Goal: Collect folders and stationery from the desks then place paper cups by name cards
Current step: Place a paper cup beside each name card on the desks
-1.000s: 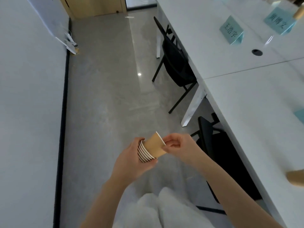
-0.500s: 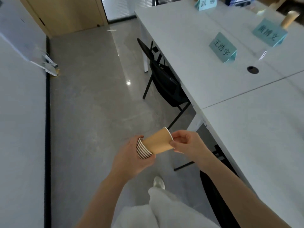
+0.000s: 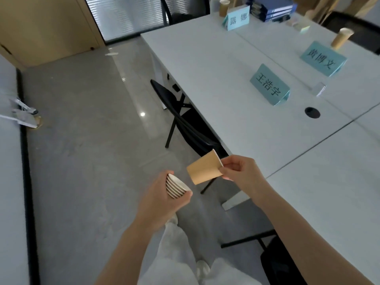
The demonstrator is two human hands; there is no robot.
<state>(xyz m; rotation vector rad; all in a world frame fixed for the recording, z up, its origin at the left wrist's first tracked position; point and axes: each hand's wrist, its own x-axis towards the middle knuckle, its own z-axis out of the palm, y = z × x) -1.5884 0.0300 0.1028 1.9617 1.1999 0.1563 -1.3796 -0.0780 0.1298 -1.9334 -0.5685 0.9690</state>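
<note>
While left hand [image 3: 162, 199] grips cup stack [image 3: 176, 186], right hand [image 3: 241, 170] pinches single cup [image 3: 204, 167] rim, just off desk [image 3: 216, 79] edge, above open floor [image 3: 92, 151].

Brown paper cup [image 3: 204, 168] sideways in air, apart from nested stack [image 3: 176, 186], approx. six cups.

Floor aisle, left to centre; desks [image 3: 226, 83] along the right, wall panel at far left.
Chair [image 3: 185, 124]: tucked under the near desk edge, ahead of the hands.
Left hand [image 3: 162, 200]: low centre, holds stack of cups [image 3: 176, 187].
Right hand [image 3: 240, 171]: right of the left hand, pinches single cup [image 3: 204, 167] by the rim; cup apart from the stack, up and to its right.
Near name card [image 3: 269, 85]: on the desk, beyond the right hand; cable hole [image 3: 312, 112] to its right.
Second name card [image 3: 322, 58]: further right, a cup [image 3: 341, 39] just behind it.
Far name card [image 3: 236, 18]: far end, a cup [image 3: 223, 7] to its left, folders [image 3: 271, 8] to its right.
</note>
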